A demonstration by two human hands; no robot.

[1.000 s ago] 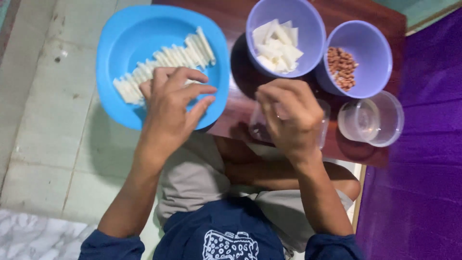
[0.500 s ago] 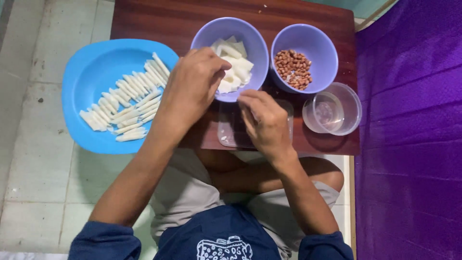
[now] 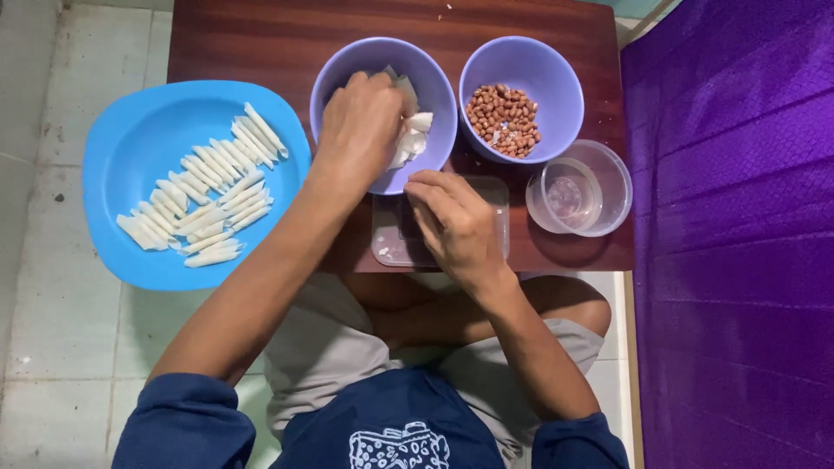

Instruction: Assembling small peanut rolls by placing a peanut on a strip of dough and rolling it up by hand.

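Observation:
My left hand point(image 3: 360, 126) reaches into a purple bowl point(image 3: 334, 74) and its fingers close on the white wrapper squares point(image 3: 415, 130) inside. My right hand point(image 3: 456, 221) rests over a clear flat plastic lid point(image 3: 393, 247) on the dark wooden table point(image 3: 261, 39), fingers curled; whether it holds anything I cannot tell. A second purple bowl point(image 3: 556, 69) to the right holds peanuts point(image 3: 504, 119). On the left, a blue plate point(image 3: 139, 139) carries several rolled white wrappers point(image 3: 204, 195) in rows.
A clear round plastic container point(image 3: 599, 213) with a smaller clear cup inside stands at the table's right edge. A purple cloth point(image 3: 738, 217) covers the floor on the right. Pale floor tiles point(image 3: 43, 330) lie to the left. My crossed legs sit under the table's near edge.
My left hand left the blue plate, moved right and went into the bowl of wrapper squares. My right hand stayed over the clear lid. The view shifted left.

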